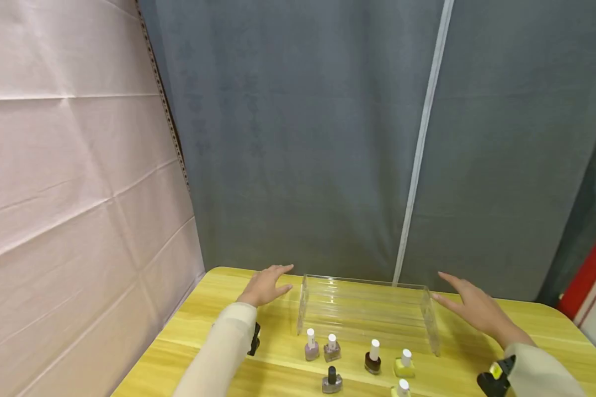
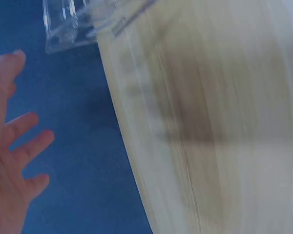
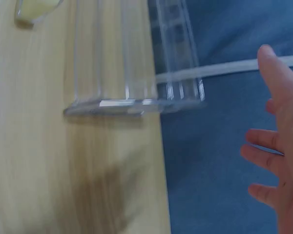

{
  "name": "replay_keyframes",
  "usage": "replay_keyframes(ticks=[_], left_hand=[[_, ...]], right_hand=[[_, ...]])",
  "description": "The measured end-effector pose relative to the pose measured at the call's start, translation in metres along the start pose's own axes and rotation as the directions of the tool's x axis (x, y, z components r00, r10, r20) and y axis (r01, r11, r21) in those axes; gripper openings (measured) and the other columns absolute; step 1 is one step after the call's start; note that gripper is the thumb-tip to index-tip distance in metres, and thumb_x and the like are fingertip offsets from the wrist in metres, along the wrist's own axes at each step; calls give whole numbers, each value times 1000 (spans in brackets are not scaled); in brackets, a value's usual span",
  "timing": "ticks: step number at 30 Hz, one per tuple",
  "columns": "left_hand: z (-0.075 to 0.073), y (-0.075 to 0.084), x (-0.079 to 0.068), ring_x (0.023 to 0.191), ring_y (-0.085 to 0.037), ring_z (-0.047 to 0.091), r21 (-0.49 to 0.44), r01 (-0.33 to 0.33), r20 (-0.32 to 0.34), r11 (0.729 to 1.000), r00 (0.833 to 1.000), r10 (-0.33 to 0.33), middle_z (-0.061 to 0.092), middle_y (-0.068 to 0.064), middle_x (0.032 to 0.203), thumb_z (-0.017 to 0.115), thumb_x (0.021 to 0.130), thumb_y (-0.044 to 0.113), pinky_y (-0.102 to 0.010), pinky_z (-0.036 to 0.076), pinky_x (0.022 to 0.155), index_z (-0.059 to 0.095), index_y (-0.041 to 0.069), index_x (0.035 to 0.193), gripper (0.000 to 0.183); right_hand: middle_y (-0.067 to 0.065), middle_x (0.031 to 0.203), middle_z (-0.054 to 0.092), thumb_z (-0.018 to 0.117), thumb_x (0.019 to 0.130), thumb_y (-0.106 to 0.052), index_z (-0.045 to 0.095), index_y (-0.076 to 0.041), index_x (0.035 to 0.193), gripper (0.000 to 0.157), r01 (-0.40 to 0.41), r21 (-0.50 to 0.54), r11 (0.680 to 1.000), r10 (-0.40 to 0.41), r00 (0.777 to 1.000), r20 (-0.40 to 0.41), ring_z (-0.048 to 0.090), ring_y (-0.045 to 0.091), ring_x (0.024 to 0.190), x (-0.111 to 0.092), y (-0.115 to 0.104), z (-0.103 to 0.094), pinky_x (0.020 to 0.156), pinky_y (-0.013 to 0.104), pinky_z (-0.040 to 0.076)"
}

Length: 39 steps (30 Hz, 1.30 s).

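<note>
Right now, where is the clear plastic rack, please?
In the head view, the clear rack sits right of centre on the table, between the left hand and right hand, beyond the bottles.

Holds bare, spread left hand (image 2: 7, 178) near clear, angular plastic rack (image 2: 74, 30), beside pale, wood-grained tabletop (image 2: 234, 97), against blue fabric (image 2: 90, 165).

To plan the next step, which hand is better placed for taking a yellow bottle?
Probably the right hand: it is empty and, in the head view, nearer the yellow bottles than the left hand.
</note>
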<state>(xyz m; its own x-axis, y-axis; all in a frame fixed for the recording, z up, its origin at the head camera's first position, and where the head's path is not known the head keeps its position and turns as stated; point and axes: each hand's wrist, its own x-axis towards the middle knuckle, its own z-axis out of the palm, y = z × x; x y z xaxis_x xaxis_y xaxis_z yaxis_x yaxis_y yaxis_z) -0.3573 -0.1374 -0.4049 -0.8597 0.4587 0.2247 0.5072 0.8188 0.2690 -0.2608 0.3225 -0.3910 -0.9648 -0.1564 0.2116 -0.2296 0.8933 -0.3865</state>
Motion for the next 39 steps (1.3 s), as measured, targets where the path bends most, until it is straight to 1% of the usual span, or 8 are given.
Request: replay_keyframes(ticks=[2,4,8,11,15,21,31,39], left_hand=[[1,3,2,114,-33,50,-19,-33,-17,999,999,33,52,-13,127,58,91,31,-51,42,89,51,13,131,44],[1,8,3,106,-30,55,-82,-36,-26,996,999,34,57,-11,121,58,91,26,-44,48,82,58,11,124,36],[1,15,5,93,-26,61,-231,-27,-42,972,999,18,62,-11,111,59,90,18,-37,51,73,64,7,115,27],[3,18,6,88,-23,62,-284,-32,-62,958,998,15,64,-12,108,60,90,15,-34,52,70,65,6,112,24],[6,18,7,84,-20,63,-305,-36,-85,952,996,11,64,-10,107,61,89,14,-31,52,67,65,7,111,23],[11,19,7,81,-18,62,-316,-55,-115,947,993,19,65,-7,105,61,89,13,-30,51,67,66,7,109,22],[21,18,3,84,-19,61,-382,-43,-103,923,995,4,64,-7,108,61,88,11,-29,51,68,66,6,110,23],[30,17,1,84,-19,62,-416,-52,-111,908,994,6,64,-8,106,62,87,7,-27,51,68,68,4,105,20]], right_hand=[[32,127,44,47,90,-53,36,2,138,73,6,11,1000,-5,1000,-18,46,49,109,-1,-6,-2,77,63,39],[29,120,52,48,90,-52,41,2,135,70,21,22,1000,-21,999,-28,52,45,103,-2,-11,-4,74,60,42],[18,105,63,52,90,-48,48,1,129,63,45,35,998,-44,998,-39,59,36,93,-5,-22,-8,72,54,46],[12,100,65,54,89,-46,51,1,126,59,54,44,998,-53,998,-27,60,31,89,-6,-29,-10,72,52,47],[9,99,65,55,89,-44,54,-1,124,55,55,62,997,-54,998,-11,61,28,88,-10,-38,-10,72,51,48],[8,100,65,56,88,-44,57,-4,121,51,61,75,995,-59,998,-28,61,26,88,-20,-49,-6,74,52,47],[8,101,66,61,86,-41,60,-5,118,48,96,84,992,-91,994,-53,62,23,86,-39,-58,7,75,49,48],[9,106,64,61,84,-45,57,-4,122,56,22,145,989,-27,999,34,61,21,88,-49,-61,12,74,47,49]])
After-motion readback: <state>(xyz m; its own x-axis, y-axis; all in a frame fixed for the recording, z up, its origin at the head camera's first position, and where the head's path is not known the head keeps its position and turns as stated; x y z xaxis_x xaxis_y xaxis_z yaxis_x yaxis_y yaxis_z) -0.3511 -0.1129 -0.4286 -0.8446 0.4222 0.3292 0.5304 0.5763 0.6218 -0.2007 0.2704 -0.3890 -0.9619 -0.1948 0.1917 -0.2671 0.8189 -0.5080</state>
